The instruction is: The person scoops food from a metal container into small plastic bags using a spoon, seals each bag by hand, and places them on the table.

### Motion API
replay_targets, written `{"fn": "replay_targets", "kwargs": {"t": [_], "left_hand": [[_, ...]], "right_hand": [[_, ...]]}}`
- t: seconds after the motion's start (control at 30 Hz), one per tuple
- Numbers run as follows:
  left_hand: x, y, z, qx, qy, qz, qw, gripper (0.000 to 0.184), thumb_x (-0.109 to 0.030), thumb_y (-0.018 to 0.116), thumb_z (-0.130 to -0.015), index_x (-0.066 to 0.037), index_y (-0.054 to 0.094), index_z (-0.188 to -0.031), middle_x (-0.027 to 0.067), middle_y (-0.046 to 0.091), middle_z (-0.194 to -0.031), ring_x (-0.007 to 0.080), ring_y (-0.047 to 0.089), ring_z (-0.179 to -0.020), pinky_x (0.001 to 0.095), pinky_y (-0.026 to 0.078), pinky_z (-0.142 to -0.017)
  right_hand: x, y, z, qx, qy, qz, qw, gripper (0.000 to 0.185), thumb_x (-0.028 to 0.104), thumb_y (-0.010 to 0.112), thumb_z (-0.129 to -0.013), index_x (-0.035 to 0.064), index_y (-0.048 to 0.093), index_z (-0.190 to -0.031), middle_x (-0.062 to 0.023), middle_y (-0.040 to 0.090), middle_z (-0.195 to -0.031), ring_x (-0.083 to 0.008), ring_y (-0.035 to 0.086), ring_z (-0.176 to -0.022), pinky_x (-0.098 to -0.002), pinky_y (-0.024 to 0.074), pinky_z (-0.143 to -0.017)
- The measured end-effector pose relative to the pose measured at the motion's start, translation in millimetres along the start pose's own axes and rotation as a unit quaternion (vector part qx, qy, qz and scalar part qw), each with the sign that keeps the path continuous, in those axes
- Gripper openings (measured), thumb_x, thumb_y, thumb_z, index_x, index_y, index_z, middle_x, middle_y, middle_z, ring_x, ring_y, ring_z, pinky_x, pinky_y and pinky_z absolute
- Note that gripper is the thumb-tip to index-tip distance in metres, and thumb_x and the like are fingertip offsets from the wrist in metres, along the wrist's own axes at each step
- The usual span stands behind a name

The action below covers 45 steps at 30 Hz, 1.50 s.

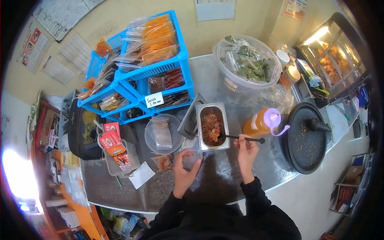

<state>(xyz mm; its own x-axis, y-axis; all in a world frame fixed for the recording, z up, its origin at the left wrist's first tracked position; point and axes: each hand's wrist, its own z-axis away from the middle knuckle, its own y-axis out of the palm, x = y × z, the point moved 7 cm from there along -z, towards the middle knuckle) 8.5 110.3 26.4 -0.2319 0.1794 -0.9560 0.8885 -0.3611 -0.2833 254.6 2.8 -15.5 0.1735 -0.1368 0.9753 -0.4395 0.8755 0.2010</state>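
Note:
My right hand (246,156) grips the black handle of a spoon (240,137). The spoon's bowl end dips into chunky red-brown sauce (212,127) inside a rectangular steel container (226,116). Left of the container's near end, my left hand (185,174) holds a small clear plastic bag (195,154) between thumb and fingers. The bag is see-through, and I cannot make out anything inside it. A small bag filled with reddish food (163,163) lies on the table just left of that hand. Beyond it, a round clear plate (149,140) carries a stack of small plastic bags (161,134).
A steel lid (191,118) leans beside the container. Blue baskets (184,52) of packets stand at back left. An orange bottle with a lilac cap (256,123), a stone mortar (298,152) and a tub of bagged leaves (230,86) stand right. A tub of sachets (132,160) sits left.

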Motion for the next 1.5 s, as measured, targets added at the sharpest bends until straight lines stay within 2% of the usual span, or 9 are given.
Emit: {"fn": "replay_targets", "kwargs": {"t": [0.3,0.5,0.6,0.73,0.77,0.87,1.17,1.27,1.5], "left_hand": [[-49,6,-52,-0.022,0.179,-0.199,0.963,0.049,-0.016,0.088,-0.075,-0.007,0.066,-0.117,0.0075,0.071,-0.102,0.0285,0.063,-0.100,0.0412,0.044,-0.095],[-65,29,-61,-0.052,0.204,-0.175,0.962,0.045,-0.017,0.089,-0.074,-0.008,0.070,-0.113,0.0063,0.071,-0.102,0.0271,0.062,-0.099,0.0408,0.043,-0.095],[-74,34,-61,-0.072,0.186,-0.161,0.967,0.044,-0.018,0.089,-0.074,-0.008,0.070,-0.112,0.0062,0.071,-0.102,0.0266,0.062,-0.099,0.0409,0.042,-0.096],[-69,38,-64,-0.085,0.184,-0.175,0.964,0.045,-0.019,0.089,-0.074,-0.008,0.070,-0.113,0.0057,0.072,-0.101,0.0260,0.062,-0.099,0.0409,0.043,-0.097],[-68,39,-65,-0.085,0.182,-0.178,0.963,0.045,-0.019,0.089,-0.074,-0.008,0.070,-0.114,0.0053,0.072,-0.101,0.0259,0.062,-0.099,0.0409,0.043,-0.097],[-63,43,-69,-0.087,0.182,-0.177,0.963,0.046,-0.021,0.089,-0.074,-0.008,0.070,-0.114,0.0047,0.073,-0.101,0.0252,0.063,-0.099,0.0408,0.042,-0.098],[-58,48,-76,-0.077,0.155,-0.111,0.979,0.050,-0.023,0.090,-0.073,-0.009,0.070,-0.117,0.0061,0.072,-0.102,0.0249,0.064,-0.098,0.0403,0.044,-0.094],[-54,49,-77,-0.069,0.143,-0.075,0.984,0.050,-0.024,0.090,-0.074,-0.009,0.070,-0.117,0.0062,0.072,-0.102,0.0258,0.064,-0.097,0.0406,0.045,-0.092],[-55,50,-85,-0.063,0.161,-0.038,0.984,0.047,-0.023,0.090,-0.073,-0.006,0.070,-0.114,0.0085,0.072,-0.101,0.0284,0.067,-0.094,0.0408,0.048,-0.087]], "right_hand": [[76,7,23,0.003,-0.121,-0.012,0.993,0.019,0.012,0.066,-0.101,-0.0042,0.064,-0.111,-0.0105,0.069,-0.093,-0.0165,0.069,-0.080,-0.0301,0.0591,-0.077],[91,17,39,0.013,-0.196,-0.037,0.980,0.016,0.006,0.064,-0.101,-0.0066,0.063,-0.111,-0.0140,0.068,-0.101,-0.0190,0.070,-0.087,-0.0333,0.0603,-0.082],[83,17,46,-0.015,-0.230,-0.003,0.973,0.018,0.011,0.064,-0.102,-0.0032,0.063,-0.112,-0.0115,0.070,-0.095,-0.0186,0.069,-0.085,-0.0315,0.0562,-0.082],[89,19,51,0.038,-0.309,0.078,0.947,0.011,0.000,0.062,-0.099,-0.0060,0.065,-0.108,-0.0155,0.070,-0.098,-0.0190,0.070,-0.090,-0.0339,0.0589,-0.080],[93,19,50,0.064,-0.358,0.138,0.921,0.011,-0.006,0.062,-0.096,-0.0066,0.066,-0.107,-0.0179,0.071,-0.101,-0.0213,0.070,-0.090,-0.0341,0.0597,-0.079],[112,28,51,0.073,-0.406,0.182,0.893,0.021,-0.010,0.069,-0.089,-0.0001,0.069,-0.107,-0.0154,0.075,-0.098,-0.0278,0.072,-0.086,-0.0337,0.0565,-0.078],[122,32,47,0.076,-0.419,0.183,0.886,0.019,-0.011,0.069,-0.088,0.0002,0.070,-0.103,-0.0155,0.075,-0.099,-0.0278,0.072,-0.086,-0.0335,0.0568,-0.078],[124,31,45,0.090,-0.415,0.182,0.887,0.013,-0.010,0.064,-0.092,-0.0054,0.067,-0.103,-0.0181,0.073,-0.100,-0.0259,0.071,-0.088,-0.0329,0.0568,-0.080],[125,26,40,0.116,-0.415,0.167,0.887,0.013,-0.012,0.064,-0.091,-0.0062,0.067,-0.103,-0.0178,0.073,-0.099,-0.0253,0.071,-0.087,-0.0324,0.0586,-0.078]]}}
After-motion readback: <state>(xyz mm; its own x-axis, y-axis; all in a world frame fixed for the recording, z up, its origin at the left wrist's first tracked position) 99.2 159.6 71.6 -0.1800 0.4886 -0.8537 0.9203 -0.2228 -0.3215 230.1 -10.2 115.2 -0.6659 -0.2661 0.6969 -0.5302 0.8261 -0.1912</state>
